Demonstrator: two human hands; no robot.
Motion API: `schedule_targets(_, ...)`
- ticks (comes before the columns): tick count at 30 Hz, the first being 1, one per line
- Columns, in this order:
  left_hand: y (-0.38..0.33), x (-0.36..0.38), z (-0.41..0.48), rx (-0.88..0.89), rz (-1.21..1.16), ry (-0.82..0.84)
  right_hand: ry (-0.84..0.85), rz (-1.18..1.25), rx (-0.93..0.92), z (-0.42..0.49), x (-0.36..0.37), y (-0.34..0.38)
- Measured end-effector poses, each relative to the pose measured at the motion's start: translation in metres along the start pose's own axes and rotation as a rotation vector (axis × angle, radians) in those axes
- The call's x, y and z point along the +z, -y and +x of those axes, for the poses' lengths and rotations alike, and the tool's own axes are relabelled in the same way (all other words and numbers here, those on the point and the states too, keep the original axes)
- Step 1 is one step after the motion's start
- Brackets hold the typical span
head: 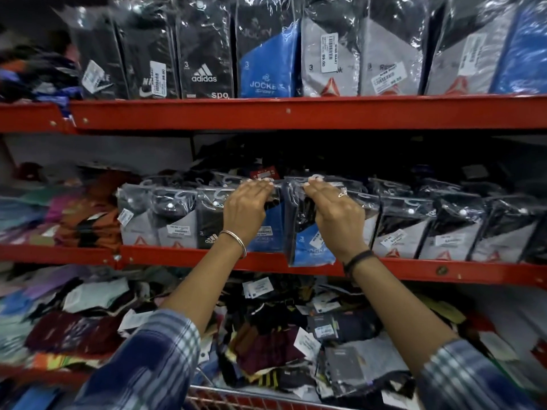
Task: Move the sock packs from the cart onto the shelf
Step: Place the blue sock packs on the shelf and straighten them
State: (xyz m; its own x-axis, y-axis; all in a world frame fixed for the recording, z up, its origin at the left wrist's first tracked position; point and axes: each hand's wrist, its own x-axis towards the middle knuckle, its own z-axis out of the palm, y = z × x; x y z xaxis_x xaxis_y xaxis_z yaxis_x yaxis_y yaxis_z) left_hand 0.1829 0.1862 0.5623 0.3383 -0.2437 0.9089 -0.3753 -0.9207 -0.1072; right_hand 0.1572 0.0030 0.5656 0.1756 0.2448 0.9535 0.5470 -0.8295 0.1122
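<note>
On the middle red shelf point(189, 257) stands a row of plastic-wrapped sock packs. My right hand point(336, 213) grips the top of a blue-and-black sock pack point(307, 250) whose lower end hangs over the shelf's front edge. My left hand point(247, 207) rests, fingers curled, on the top of a neighbouring blue pack point(270, 229) in the row, just left of the held one. The cart's red wire rim point(251, 399) shows at the bottom edge; its contents are out of sight.
Above, the upper red shelf point(296, 112) carries upright sock packs point(207, 54). Grey packs point(444, 229) fill the middle shelf's right side. Loose coloured socks point(74, 214) pile up at left. A heap of mixed socks point(266, 335) covers the bottom shelf.
</note>
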Motion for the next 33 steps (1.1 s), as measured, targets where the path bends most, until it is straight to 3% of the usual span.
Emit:
schedule_targets(8,0.011,0.021,-0.02,-0.002,-0.011,0.075,0.008,-0.035,-0.04,0.008,0.032,-0.01)
schedule_targets(13,-0.002,0.021,-0.041,-0.046,-0.158,0.061,-0.005,-0.023,-0.048,0.006,0.045,-0.018)
schedule_targets(17,-0.02,0.036,-0.076,0.289,0.019,0.168,0.03,0.064,-0.022,0.003,0.047,-0.021)
schedule_targets(19,-0.024,0.046,-0.087,0.375,0.134,0.239,0.051,0.144,0.007,0.002,0.046,-0.025)
schedule_targets(25,-0.027,0.053,-0.088,0.254,0.339,0.335,0.063,0.214,0.032,0.01,0.041,-0.034)
schedule_targets(30,-0.036,0.054,-0.088,0.135,0.317,0.502,0.148,0.252,0.075,0.006,0.054,-0.035)
schedule_targets(33,-0.041,0.056,-0.104,0.142,0.309,0.505,0.206,0.236,0.053,-0.008,0.058,-0.034)
